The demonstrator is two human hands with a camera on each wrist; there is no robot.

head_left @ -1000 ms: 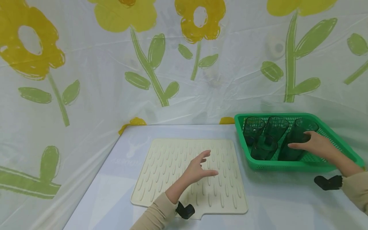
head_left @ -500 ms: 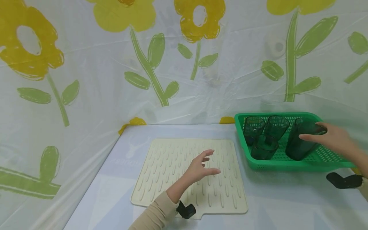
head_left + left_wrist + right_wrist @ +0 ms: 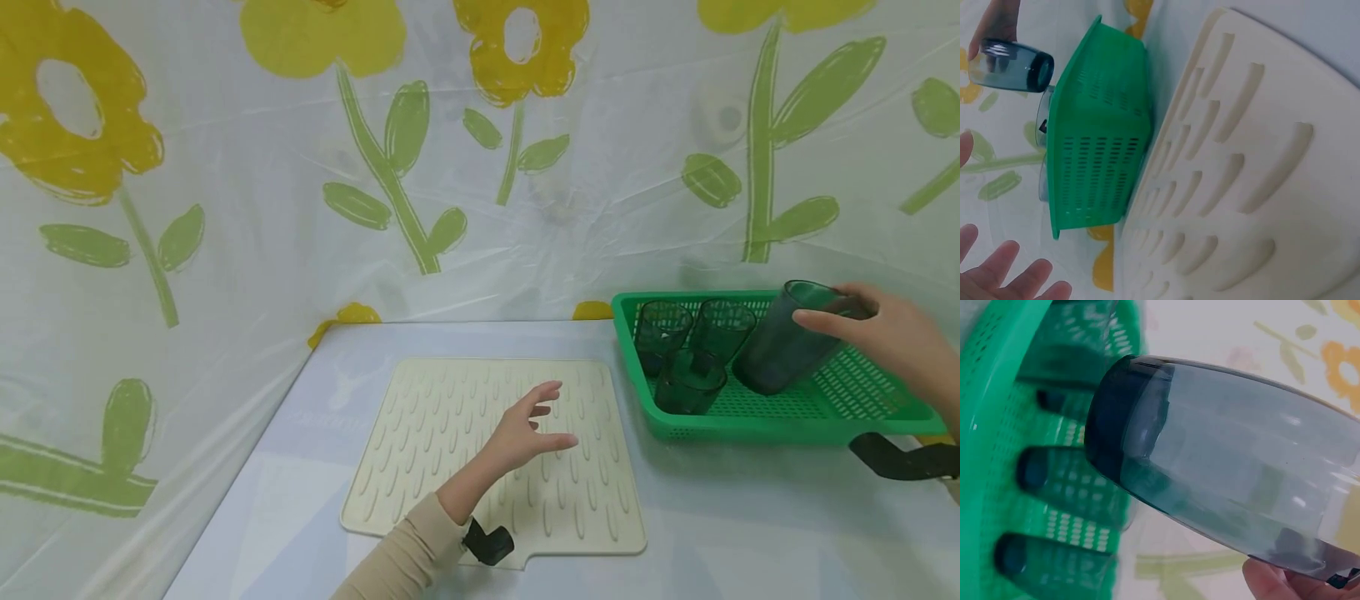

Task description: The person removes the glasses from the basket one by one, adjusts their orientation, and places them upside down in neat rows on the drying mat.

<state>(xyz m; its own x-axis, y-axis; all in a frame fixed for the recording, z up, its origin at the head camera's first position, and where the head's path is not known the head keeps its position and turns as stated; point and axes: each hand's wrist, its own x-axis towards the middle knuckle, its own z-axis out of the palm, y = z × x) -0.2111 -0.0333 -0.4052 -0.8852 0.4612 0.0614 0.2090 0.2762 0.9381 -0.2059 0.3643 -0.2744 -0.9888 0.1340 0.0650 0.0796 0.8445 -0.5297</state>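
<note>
My right hand [image 3: 903,333] grips a tall blue-grey glass [image 3: 783,346] near its rim, thumb on the near side. The glass leans, its thick dark base lower left and its mouth up towards the right. In the left wrist view the glass [image 3: 1007,65] shows above the rim of the green basket [image 3: 1100,131]. Three shorter glasses stand in the basket's left part, one of them a front glass [image 3: 688,387]. Over the cream drying mat [image 3: 420,467] my left hand [image 3: 513,437] hovers, fingers and thumb spread apart with nothing between them.
The basket's front rim [image 3: 750,429] lies to the right of the mat on a pale table [image 3: 720,517]. Behind the table hangs a white sheet [image 3: 600,242] printed with yellow flowers. Black wrist straps with small cameras show below both hands.
My right hand has drawn the tall glass up and to the right, lifting it off the basket floor. My left hand has barely moved.
</note>
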